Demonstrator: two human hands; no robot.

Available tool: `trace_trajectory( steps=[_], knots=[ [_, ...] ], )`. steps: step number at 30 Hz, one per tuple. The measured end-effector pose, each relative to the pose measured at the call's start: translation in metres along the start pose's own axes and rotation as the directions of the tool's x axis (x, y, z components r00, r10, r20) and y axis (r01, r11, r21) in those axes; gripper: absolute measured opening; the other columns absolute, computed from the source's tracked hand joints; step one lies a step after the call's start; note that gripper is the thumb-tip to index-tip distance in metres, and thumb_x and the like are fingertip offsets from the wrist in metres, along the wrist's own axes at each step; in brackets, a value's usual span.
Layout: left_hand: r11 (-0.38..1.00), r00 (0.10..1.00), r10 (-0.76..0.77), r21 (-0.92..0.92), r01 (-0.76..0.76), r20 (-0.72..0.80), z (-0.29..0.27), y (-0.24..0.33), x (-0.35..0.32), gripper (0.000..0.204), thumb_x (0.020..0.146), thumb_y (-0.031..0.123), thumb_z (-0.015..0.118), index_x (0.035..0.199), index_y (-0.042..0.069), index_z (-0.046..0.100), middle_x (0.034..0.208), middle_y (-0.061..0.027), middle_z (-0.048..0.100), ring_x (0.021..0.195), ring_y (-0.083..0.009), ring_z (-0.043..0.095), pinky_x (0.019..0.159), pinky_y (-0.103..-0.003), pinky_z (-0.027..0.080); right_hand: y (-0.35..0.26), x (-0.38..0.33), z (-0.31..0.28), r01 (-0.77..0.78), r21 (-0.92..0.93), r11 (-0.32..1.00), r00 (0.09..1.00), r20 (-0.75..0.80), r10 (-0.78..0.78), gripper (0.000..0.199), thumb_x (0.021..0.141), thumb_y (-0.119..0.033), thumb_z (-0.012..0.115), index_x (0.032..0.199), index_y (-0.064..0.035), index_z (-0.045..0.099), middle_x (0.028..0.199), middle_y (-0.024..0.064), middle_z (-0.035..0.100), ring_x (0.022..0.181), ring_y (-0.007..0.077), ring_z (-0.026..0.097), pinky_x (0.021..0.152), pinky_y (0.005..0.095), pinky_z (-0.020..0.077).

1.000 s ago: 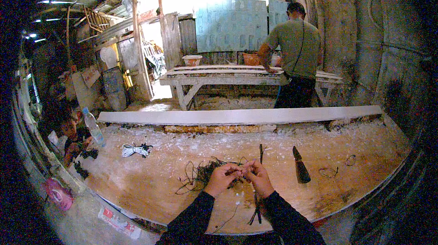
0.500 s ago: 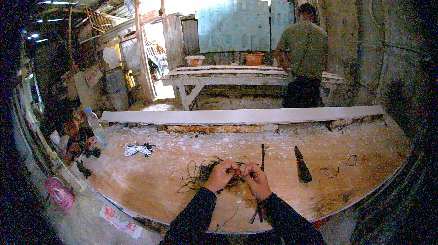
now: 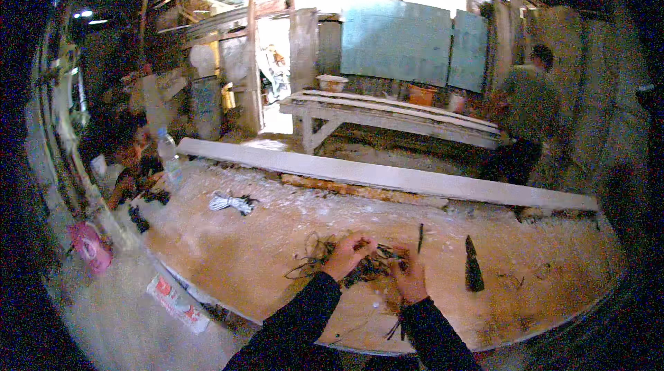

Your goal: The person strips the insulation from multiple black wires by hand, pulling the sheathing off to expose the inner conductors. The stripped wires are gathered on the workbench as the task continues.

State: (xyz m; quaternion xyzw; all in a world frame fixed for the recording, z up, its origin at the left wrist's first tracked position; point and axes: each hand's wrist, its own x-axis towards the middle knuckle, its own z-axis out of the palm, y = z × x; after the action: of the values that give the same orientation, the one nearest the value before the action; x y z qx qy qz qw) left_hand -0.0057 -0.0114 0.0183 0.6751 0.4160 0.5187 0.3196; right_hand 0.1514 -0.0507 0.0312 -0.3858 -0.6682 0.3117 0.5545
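Observation:
A loose tangle of thin dark cords [image 3: 312,255] lies on the wooden table in front of me. My left hand [image 3: 348,256] is over its right part, thumb and fingers closed on a dark cord. Just to the right, my right hand [image 3: 411,280] pinches at the dark strands too; its fingertips are slightly blurred. Between the hands, strands bunch up. A narrow dark strip [image 3: 420,238] sticks out beyond my right hand. Farther right lies a dark, tapered, blade-like piece [image 3: 474,267]. A tied bundle of white cord [image 3: 232,202] rests at the far left.
A long pale board [image 3: 373,173] runs along the table's far side. A clear plastic bottle [image 3: 167,150] stands at the left corner, with another person [image 3: 128,163] beside it. Behind, a co-worker [image 3: 529,108] stands by a white bench [image 3: 401,116] with an orange tub [image 3: 421,95].
My view has turned left and tilted. My hands have drawn slightly apart, the right one moving off from the left. The co-worker at the back has shifted right and turned sideways.

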Motion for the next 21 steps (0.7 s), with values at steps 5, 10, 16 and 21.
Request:
trace_trajectory(
  steps=[5,10,16,21],
  knots=[
    [0.998,0.999,-0.014,-0.054,0.012,-0.044,0.0,-0.002,-0.001,0.022,0.077,0.024,0.058,0.082,0.003,0.058,0.072,-0.0028,0.057,0.068,-0.0102,0.051,0.064,-0.024,0.041,0.008,0.001,0.004,-0.038,0.021,0.999,0.999,-0.022,0.039,0.018,0.073,0.0,0.057,0.09,-0.0014,0.054,0.076,0.0044,0.058,0.054,0.0109,0.052,0.044,0.0221,0.0418],
    [0.99,0.993,0.058,-0.135,-0.045,0.098,0.008,-0.002,-0.002,0.021,0.076,0.022,0.059,0.084,0.003,0.059,0.074,-0.0027,0.058,0.069,-0.01,0.052,0.065,-0.024,0.042,0.016,-0.002,0.001,-0.136,-0.145,0.98,0.991,-0.022,0.134,0.014,0.072,-0.005,0.06,0.086,-0.0013,0.057,0.073,0.003,0.058,0.059,0.0102,0.051,0.048,0.0213,0.0402],
    [0.987,0.98,0.081,-0.149,-0.054,0.181,0.011,0.004,-0.006,0.016,0.075,0.014,0.061,0.085,0.003,0.059,0.075,-0.0021,0.057,0.068,-0.0084,0.052,0.065,-0.024,0.044,0.007,-0.001,0.005,-0.048,-0.168,0.985,0.999,0.008,0.05,0.018,0.072,-0.014,0.064,0.083,-0.0015,0.057,0.069,0.0014,0.057,0.062,0.0109,0.05,0.058,0.0232,0.0401],
    [0.9,0.955,0.079,-0.432,0.054,0.284,0.014,0.005,-0.009,0.049,0.074,0.016,0.062,0.118,0.008,0.042,0.093,-0.0037,0.055,0.082,-0.011,0.052,0.075,-0.026,0.043,-0.009,-0.005,0.004,-0.212,0.43,0.878,0.977,0.101,0.186,0.014,0.074,-0.016,0.061,0.081,-0.0051,0.056,0.065,-0.0003,0.054,0.054,0.0073,0.046,0.048,0.0209,0.0359]
  ],
)
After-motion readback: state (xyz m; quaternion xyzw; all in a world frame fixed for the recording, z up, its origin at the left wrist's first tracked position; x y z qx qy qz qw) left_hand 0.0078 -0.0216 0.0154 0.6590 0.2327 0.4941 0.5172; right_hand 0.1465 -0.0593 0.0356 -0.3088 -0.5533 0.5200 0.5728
